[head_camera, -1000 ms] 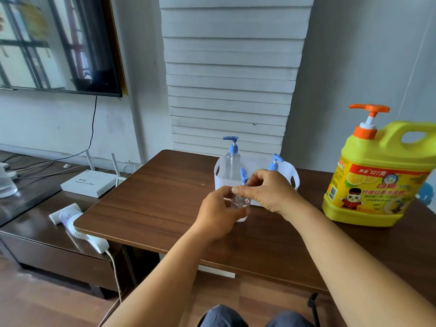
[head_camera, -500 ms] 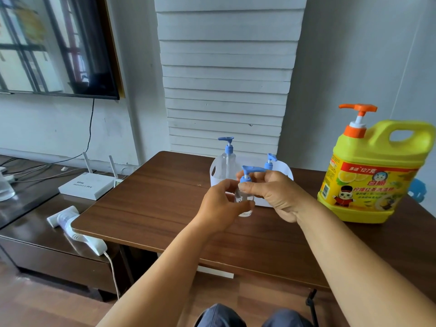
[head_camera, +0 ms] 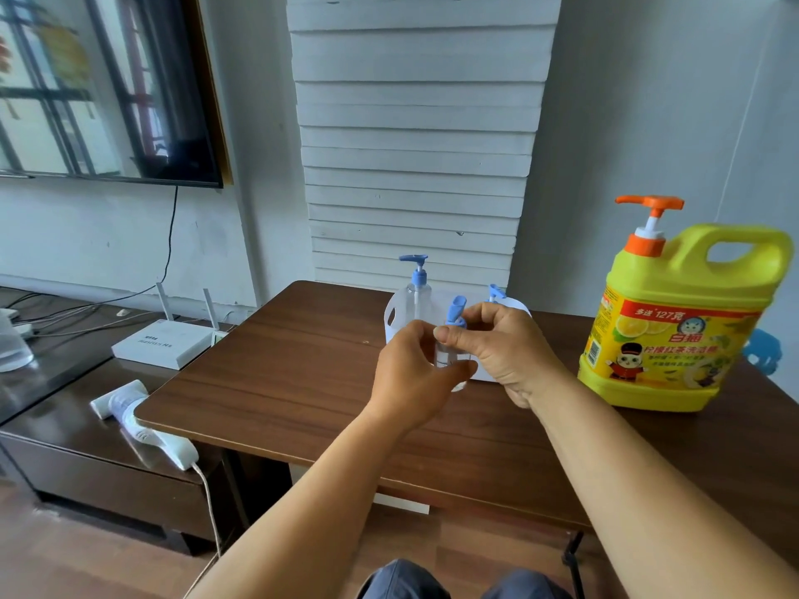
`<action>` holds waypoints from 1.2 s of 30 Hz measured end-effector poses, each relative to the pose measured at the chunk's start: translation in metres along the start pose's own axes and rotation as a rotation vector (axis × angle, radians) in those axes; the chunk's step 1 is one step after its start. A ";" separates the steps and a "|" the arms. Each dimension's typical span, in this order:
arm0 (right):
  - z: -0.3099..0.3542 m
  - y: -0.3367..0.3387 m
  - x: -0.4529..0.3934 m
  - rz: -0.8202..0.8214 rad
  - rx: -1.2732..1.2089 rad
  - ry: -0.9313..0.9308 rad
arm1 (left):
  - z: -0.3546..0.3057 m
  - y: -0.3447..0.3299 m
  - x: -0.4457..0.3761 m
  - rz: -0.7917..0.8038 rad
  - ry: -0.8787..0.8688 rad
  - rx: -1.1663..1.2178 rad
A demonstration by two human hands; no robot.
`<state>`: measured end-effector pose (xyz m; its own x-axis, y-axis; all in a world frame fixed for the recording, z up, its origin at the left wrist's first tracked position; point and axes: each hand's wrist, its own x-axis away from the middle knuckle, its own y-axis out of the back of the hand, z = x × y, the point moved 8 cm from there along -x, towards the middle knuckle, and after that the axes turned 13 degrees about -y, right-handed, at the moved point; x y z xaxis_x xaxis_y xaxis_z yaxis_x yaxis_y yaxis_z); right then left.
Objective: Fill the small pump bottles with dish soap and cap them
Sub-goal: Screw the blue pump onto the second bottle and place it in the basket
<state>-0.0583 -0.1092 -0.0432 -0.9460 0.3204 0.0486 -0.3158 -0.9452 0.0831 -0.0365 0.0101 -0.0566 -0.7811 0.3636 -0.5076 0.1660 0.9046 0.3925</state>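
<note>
I hold a small clear pump bottle (head_camera: pixel 447 358) just above the brown table (head_camera: pixel 276 373). My left hand (head_camera: pixel 410 378) wraps its body. The thumb and fingers of my right hand (head_camera: pixel 501 352) pinch its blue pump cap (head_camera: pixel 456 311) at the neck. Behind my hands stands a white basket (head_camera: pixel 393 317) with a taller clear pump bottle (head_camera: pixel 415 296) and another blue pump top (head_camera: pixel 495 291) showing. A big yellow dish soap jug (head_camera: pixel 674 322) with an orange pump stands at the right of the table.
A low dark cabinet (head_camera: pixel 65 438) on the left carries a white router (head_camera: pixel 164 343), a white power strip (head_camera: pixel 142 430) and cables. A dark TV screen (head_camera: pixel 99 88) hangs on the wall. Something blue (head_camera: pixel 763 352) sits behind the jug.
The blue pump head has turned under my right fingers, its nozzle swinging from sideways to pointing toward me. Both hands stay on the small bottle.
</note>
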 end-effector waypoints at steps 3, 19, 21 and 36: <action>0.000 0.000 -0.001 -0.071 0.019 0.018 | -0.005 0.003 0.000 -0.067 -0.027 -0.053; -0.001 0.001 -0.005 -0.094 0.247 0.032 | -0.056 0.018 -0.050 0.102 -0.131 -0.310; 0.001 0.006 -0.008 -0.076 0.241 0.027 | -0.066 0.019 -0.057 0.077 -0.157 -0.331; 0.022 0.060 -0.048 -0.398 0.577 0.081 | -0.022 -0.008 -0.114 0.012 -0.072 -0.375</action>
<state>-0.0305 -0.1796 -0.0182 -0.7760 0.6080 -0.1678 -0.5714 -0.5651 0.5951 0.0377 -0.0429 0.0149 -0.7340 0.4002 -0.5487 -0.0676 0.7608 0.6454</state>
